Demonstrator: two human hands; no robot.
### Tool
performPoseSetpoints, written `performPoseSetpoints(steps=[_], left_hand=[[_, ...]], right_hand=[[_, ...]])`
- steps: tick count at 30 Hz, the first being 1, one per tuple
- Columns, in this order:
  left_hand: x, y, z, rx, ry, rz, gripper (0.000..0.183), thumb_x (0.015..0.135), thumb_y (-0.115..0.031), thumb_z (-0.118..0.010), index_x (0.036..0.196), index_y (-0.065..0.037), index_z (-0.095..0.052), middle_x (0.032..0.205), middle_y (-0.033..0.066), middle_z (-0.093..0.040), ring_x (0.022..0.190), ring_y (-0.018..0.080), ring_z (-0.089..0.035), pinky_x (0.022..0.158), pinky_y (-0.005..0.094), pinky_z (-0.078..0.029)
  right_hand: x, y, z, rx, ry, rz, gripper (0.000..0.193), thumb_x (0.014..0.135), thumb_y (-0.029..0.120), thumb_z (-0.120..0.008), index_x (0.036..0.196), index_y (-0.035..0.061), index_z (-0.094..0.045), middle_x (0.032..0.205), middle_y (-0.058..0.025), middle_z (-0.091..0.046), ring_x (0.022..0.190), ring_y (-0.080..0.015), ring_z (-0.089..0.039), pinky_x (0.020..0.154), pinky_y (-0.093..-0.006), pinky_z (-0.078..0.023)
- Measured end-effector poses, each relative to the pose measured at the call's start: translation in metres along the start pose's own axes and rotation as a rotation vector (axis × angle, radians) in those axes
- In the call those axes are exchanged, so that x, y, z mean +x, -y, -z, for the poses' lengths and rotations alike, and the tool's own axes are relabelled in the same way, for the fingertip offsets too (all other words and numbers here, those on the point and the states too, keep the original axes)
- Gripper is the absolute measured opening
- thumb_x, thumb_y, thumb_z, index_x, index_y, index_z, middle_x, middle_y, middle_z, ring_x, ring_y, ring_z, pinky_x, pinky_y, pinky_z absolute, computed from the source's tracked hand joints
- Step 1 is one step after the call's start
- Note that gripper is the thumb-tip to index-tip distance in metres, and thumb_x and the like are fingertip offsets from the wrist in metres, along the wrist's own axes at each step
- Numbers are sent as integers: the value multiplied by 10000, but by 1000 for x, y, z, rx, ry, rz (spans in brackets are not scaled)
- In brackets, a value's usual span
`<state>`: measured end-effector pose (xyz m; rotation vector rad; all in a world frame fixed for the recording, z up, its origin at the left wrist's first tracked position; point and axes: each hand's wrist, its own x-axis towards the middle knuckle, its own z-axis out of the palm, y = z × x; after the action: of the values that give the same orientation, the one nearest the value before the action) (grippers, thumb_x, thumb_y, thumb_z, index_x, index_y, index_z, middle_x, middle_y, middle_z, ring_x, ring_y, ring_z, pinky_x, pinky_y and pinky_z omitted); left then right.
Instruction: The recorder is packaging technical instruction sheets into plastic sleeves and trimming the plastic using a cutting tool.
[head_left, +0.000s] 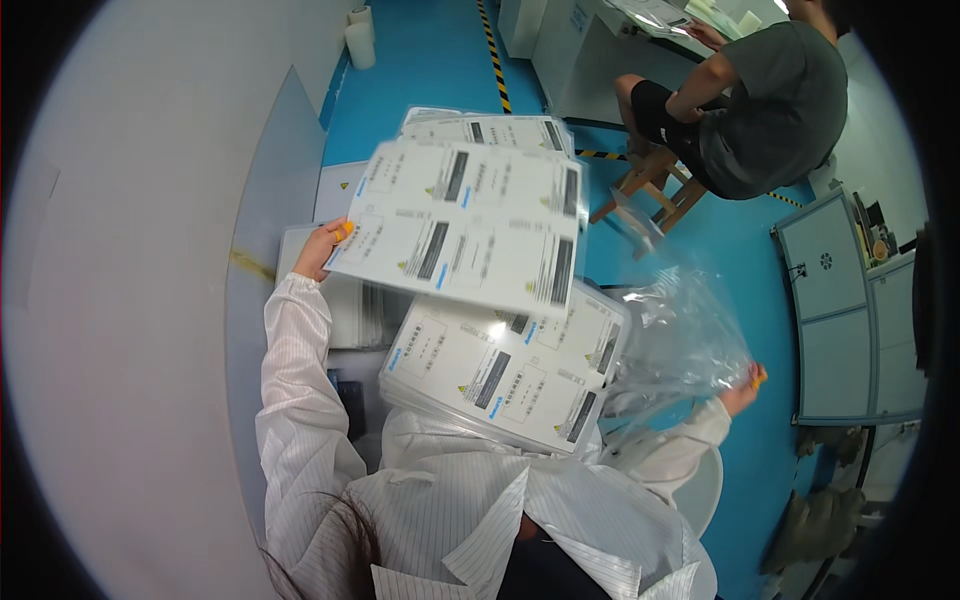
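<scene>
My left hand (pixel 318 250), wearing a yellow finger cover, is closed on the near left corner of a white printed label sheet (pixel 470 220). That sheet is raised and slightly tilted, its right side a little blurred. Below it, a stack of similar printed sheets (pixel 500 370) rests on my lap, its far edge partly covered by the raised sheet. Out to the right, my right hand (pixel 742 388) is closed on the edge of a clear plastic film or bag (pixel 690 320). The crumpled plastic spreads between that hand and the stack.
More printed sheets (pixel 490 130) lie beyond the raised one. A wall panel (pixel 270 170) runs along my left. Ahead to the right, a person (pixel 770 110) sits on a wooden stool (pixel 655 190) at a bench. Grey cabinets (pixel 835 300) stand right; white rolls (pixel 360 45) stand far left.
</scene>
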<state>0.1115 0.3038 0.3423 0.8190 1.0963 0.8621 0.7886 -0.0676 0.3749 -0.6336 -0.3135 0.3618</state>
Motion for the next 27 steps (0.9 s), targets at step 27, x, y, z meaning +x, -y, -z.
performPoseSetpoints(steps=[27], left_hand=[[97,30,-72,838,-467,-560,294,699,-74,-658,987,-21,-637,922,172,-638,834,269,-626,737,326,-486]], right_hand=[[-148,-13,-182,-870,851,25,441,825,452,-577,913,21,-551,687,15,-483,455,-29,-339,399,-184,-209]])
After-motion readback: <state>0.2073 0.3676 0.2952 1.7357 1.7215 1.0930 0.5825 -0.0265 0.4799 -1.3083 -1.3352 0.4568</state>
